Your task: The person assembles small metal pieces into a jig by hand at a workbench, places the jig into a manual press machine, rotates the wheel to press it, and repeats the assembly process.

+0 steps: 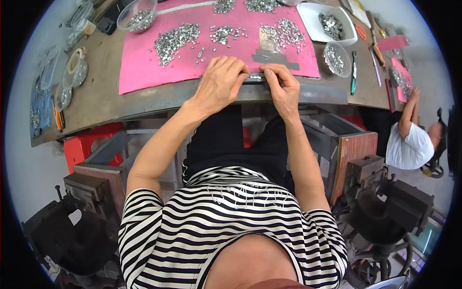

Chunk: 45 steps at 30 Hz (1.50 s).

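At the near edge of the workbench, both hands are closed around the ends of a short dark holder [253, 81]. A few small, shiny silver pieces [253, 76] sit in a row along its top. My left hand [219, 83] pinches at its left end, with curled fingers hiding what lies between the tips. My right hand [284, 87] has thumb and forefinger together at its right end, where anything gripped is too small to name. Just beyond the hands, grey strips [276, 59] lie on a pink mat [144, 72], beside a brownish patterned plate [269, 39].
Heaps of small metal pieces [177, 41] cover parts of the mat. A clear tub [137, 17], a white tray [308, 21] and a round tub [337, 59] hold more. A green-handled tool [354, 72] lies at right. Another person [409, 139] works at the far right.
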Each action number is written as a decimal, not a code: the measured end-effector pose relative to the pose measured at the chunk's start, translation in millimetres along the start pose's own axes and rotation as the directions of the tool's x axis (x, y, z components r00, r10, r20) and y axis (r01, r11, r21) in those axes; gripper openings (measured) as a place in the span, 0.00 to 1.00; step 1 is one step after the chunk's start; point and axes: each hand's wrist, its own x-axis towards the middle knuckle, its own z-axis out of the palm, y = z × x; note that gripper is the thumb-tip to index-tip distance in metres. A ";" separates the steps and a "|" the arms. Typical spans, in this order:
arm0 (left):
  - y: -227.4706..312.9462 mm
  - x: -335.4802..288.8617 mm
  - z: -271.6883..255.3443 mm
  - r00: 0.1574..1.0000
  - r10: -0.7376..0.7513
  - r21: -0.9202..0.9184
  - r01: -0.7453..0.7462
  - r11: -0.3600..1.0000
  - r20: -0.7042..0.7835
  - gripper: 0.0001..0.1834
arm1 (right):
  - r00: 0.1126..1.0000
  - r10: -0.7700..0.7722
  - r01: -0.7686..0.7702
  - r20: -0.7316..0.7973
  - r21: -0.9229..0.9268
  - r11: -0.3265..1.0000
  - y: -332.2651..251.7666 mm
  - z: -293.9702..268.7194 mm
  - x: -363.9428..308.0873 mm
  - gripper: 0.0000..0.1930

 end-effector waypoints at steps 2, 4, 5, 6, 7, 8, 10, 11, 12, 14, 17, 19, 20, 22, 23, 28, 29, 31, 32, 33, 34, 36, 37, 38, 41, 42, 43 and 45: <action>2.0 -0.3 0.5 0.994 0.106 0.097 -0.102 0.990 -0.035 0.06 | 1.000 -0.019 0.019 -0.010 -0.034 0.999 -1.4 0.4 -0.4 0.05; 5.7 -1.5 -0.9 0.993 0.113 0.110 -0.109 0.988 -0.033 0.06 | 1.000 -0.024 0.023 -0.017 -0.040 0.999 1.5 0.3 -1.7 0.05; 6.2 -1.3 -1.4 0.993 0.113 0.122 -0.108 0.987 -0.032 0.06 | 1.000 -0.024 0.024 -0.017 -0.044 0.999 2.6 0.2 -2.0 0.05; 5.6 -1.6 -1.4 0.993 0.116 0.123 -0.111 0.986 -0.031 0.06 | 0.999 -0.026 0.025 -0.020 -0.044 0.999 2.2 0.6 -1.7 0.05; 4.5 -2.5 -0.9 0.996 0.078 0.079 -0.074 0.994 -0.040 0.06 | 1.000 -0.026 0.026 -0.015 -0.045 0.999 2.1 1.1 -1.3 0.05; 3.7 -3.1 -0.8 0.998 0.038 0.036 -0.036 0.999 -0.048 0.05 | 1.000 -0.026 0.025 -0.010 -0.045 0.999 2.2 1.4 -1.0 0.05; 2.1 -0.8 -2.0 0.999 -0.016 -0.030 0.015 0.999 -0.030 0.06 | 1.000 -0.016 0.015 -0.013 -0.042 0.999 1.3 0.8 -1.0 0.05; 1.8 0.2 -2.7 0.998 -0.069 -0.093 0.067 0.993 -0.012 0.06 | 1.000 -0.008 0.007 -0.013 -0.040 0.999 1.1 0.7 -1.0 0.05; 2.2 1.0 -3.3 0.998 -0.069 -0.094 0.068 0.993 -0.007 0.06 | 1.000 -0.005 0.004 -0.016 -0.039 0.999 1.6 0.4 -0.8 0.05; 3.3 2.1 -4.2 0.994 -0.105 -0.117 0.107 0.987 0.023 0.06 | 1.000 -0.018 0.017 -0.016 -0.039 0.999 2.8 -0.5 -0.8 0.05; 2.5 2.9 -6.6 0.992 -0.118 -0.127 0.123 0.984 0.048 0.06 | 0.999 -0.036 0.035 -0.012 -0.065 0.997 3.1 -0.4 -0.1 0.05; 1.3 2.2 -5.9 0.994 -0.105 -0.122 0.109 0.986 0.044 0.06 | 0.999 -0.038 0.037 -0.014 -0.065 0.997 2.5 -0.1 -0.1 0.05; 0.9 1.9 -5.3 0.995 -0.091 -0.118 0.095 0.988 0.038 0.06 | 0.999 -0.041 0.040 -0.014 -0.066 0.997 2.0 -0.1 0.0 0.05; 1.5 1.0 -3.8 0.998 -0.061 -0.082 0.063 0.995 0.025 0.06 | 0.999 -0.032 0.031 -0.010 -0.066 0.997 0.2 -0.2 -0.2 0.05; 1.8 0.8 -3.4 0.999 -0.031 -0.045 0.031 0.999 0.012 0.07 | 1.000 -0.024 0.024 -0.004 -0.067 0.997 -0.4 -0.2 -0.2 0.05; 4.6 0.7 -3.8 1.000 0.030 0.029 -0.030 0.999 -0.001 0.08 | 0.999 -0.045 0.045 -0.005 -0.078 0.996 -1.7 -0.1 -0.3 0.06; 5.8 -0.2 -4.2 1.000 0.028 0.028 -0.028 0.999 -0.006 0.08 | 0.999 -0.046 0.045 -0.003 -0.079 0.996 -2.2 0.0 -0.4 0.06; 8.2 -2.5 -1.9 0.999 0.035 0.056 -0.034 0.998 -0.009 0.08 | 0.999 -0.043 0.043 -0.007 -0.087 0.995 -3.3 -0.4 -0.6 0.06; 9.1 -4.1 -0.3 0.999 0.040 0.084 -0.039 0.996 -0.012 0.07 | 0.999 -0.040 0.039 -0.010 -0.094 0.995 -4.0 -0.7 -0.8 0.05; 8.2 -5.8 1.1 0.999 0.045 0.085 -0.044 0.995 -0.013 0.07 | 0.999 -0.045 0.043 -0.013 -0.095 0.995 -4.8 -0.8 -0.9 0.05; 6.7 -8.1 2.4 0.995 0.089 0.100 -0.084 0.991 -0.051 0.07 | 0.999 -0.036 0.035 -0.004 -0.084 0.996 -5.6 -0.8 -1.9 0.05; 6.3 -8.0 0.7 0.986 0.140 0.113 -0.130 0.985 -0.088 0.07 | 0.999 -0.032 0.033 0.002 -0.085 0.996 -3.9 -0.7 -2.2 0.05; 7.2 -6.3 -1.9 0.992 0.106 0.119 -0.097 0.988 -0.069 0.07 | 0.999 -0.035 0.034 -0.004 -0.089 0.995 -3.4 -1.2 -2.3 0.05; 8.1 -3.5 -3.2 0.996 0.071 0.126 -0.064 0.990 -0.050 0.07 | 0.999 -0.036 0.035 -0.007 -0.086 0.996 -3.3 -2.0 -2.4 0.05; 1.7 18.7 0.8 0.997 0.052 0.090 -0.047 0.995 -0.058 0.06 | 0.997 -0.043 0.040 -0.059 -0.050 0.998 0.7 -1.1 -3.3 0.05; -1.7 27.5 1.9 0.999 0.051 0.117 -0.051 0.992 0.001 0.05 | 0.994 -0.044 0.043 -0.105 -0.013 0.999 2.7 0.1 -3.1 0.04; -6.7 35.6 6.6 0.999 0.053 0.117 -0.053 0.992 -0.003 0.05 | 0.993 -0.048 0.047 -0.104 -0.015 0.999 3.2 0.9 -3.2 0.04; -15.9 51.3 17.4 0.991 0.116 0.131 -0.123 0.984 0.059 0.06 | 0.989 -0.031 0.036 -0.143 0.029 0.999 3.2 2.0 -3.8 0.04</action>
